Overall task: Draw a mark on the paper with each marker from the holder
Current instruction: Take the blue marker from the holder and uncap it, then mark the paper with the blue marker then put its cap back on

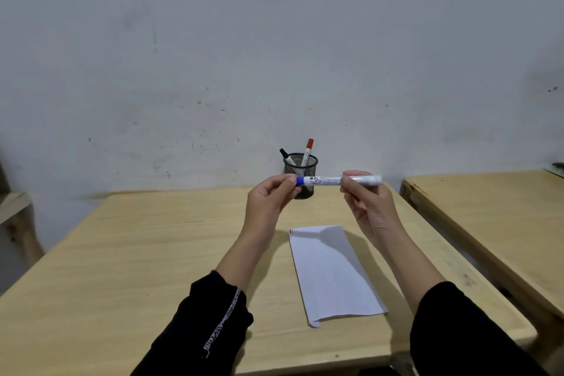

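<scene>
Fingers of both hands pinch the blue marker (328,181), hiding holder (306,168) partly.

Three markers in all: one blue marker (325,181) held level in the air between two hands, left hand (270,197) and right hand (367,203); one red marker (307,151) and one black marker (286,156) standing tilted in one black mesh holder (301,175) near the far edge of the near table (137,253). One sheet of white paper (331,272) right of the table's middle, with one short red mark (291,231) at its far left corner. Two wooden tables, the second table (503,217) off the right edge.
</scene>
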Demonstrator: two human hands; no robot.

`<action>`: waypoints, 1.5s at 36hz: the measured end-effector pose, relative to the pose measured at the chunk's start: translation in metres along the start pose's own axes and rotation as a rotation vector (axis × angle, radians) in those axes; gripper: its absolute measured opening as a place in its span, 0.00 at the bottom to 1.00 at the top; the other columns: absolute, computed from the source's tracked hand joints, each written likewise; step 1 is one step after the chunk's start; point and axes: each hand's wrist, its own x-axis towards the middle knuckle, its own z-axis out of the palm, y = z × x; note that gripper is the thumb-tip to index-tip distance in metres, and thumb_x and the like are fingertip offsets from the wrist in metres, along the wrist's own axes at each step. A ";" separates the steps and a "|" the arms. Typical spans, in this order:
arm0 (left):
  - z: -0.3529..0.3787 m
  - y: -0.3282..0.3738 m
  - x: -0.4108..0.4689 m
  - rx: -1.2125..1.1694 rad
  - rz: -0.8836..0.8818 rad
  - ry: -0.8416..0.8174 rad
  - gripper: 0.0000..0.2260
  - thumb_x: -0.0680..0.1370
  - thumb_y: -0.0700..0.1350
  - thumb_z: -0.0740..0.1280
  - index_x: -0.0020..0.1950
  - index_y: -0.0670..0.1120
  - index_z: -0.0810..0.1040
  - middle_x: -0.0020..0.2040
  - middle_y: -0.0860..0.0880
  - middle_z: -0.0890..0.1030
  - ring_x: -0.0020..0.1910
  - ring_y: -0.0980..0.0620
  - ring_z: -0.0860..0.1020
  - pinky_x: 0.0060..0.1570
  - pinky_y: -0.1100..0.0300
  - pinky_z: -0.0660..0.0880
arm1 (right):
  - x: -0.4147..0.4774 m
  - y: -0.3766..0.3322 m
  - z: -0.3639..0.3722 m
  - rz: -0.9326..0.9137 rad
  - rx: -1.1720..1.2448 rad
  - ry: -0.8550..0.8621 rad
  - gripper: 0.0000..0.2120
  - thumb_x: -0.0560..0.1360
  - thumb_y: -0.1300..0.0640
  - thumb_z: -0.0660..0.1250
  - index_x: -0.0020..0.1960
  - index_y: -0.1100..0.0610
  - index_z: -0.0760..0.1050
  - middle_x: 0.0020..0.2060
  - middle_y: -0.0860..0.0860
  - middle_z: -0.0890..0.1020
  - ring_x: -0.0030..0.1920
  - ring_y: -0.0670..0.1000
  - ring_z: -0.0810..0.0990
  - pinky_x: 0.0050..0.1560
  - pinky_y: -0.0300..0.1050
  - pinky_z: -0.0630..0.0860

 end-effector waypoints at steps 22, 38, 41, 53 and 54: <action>-0.042 -0.017 0.025 0.811 0.020 0.063 0.06 0.74 0.41 0.68 0.38 0.43 0.81 0.36 0.43 0.81 0.35 0.52 0.76 0.40 0.62 0.73 | 0.023 0.025 0.008 0.036 0.035 0.009 0.05 0.74 0.67 0.66 0.43 0.59 0.76 0.29 0.46 0.81 0.32 0.42 0.79 0.37 0.30 0.76; -0.061 -0.053 0.045 1.399 -0.085 -0.204 0.09 0.74 0.41 0.65 0.52 0.40 0.79 0.50 0.43 0.78 0.46 0.47 0.76 0.47 0.55 0.75 | 0.031 0.056 -0.007 0.101 -0.168 0.045 0.04 0.72 0.65 0.69 0.41 0.58 0.79 0.34 0.50 0.82 0.37 0.46 0.79 0.40 0.32 0.78; -0.061 -0.056 0.042 1.377 -0.037 -0.127 0.17 0.75 0.45 0.67 0.61 0.39 0.75 0.55 0.44 0.74 0.52 0.47 0.75 0.49 0.58 0.71 | 0.032 0.057 -0.005 0.103 -0.190 0.026 0.04 0.72 0.65 0.69 0.40 0.57 0.78 0.32 0.49 0.82 0.34 0.46 0.79 0.38 0.33 0.77; -0.038 -0.059 -0.017 1.361 0.237 -0.289 0.12 0.79 0.48 0.60 0.54 0.43 0.79 0.53 0.50 0.78 0.51 0.51 0.76 0.50 0.54 0.74 | 0.035 0.083 0.016 0.191 -0.261 0.091 0.07 0.73 0.67 0.64 0.37 0.60 0.72 0.29 0.53 0.76 0.28 0.47 0.72 0.27 0.34 0.70; -0.038 -0.062 -0.020 1.384 0.230 -0.324 0.12 0.78 0.48 0.60 0.50 0.41 0.79 0.51 0.49 0.78 0.49 0.50 0.76 0.48 0.53 0.74 | 0.035 0.086 0.017 0.201 -0.265 0.106 0.07 0.73 0.68 0.63 0.37 0.60 0.71 0.29 0.53 0.75 0.27 0.46 0.71 0.26 0.34 0.69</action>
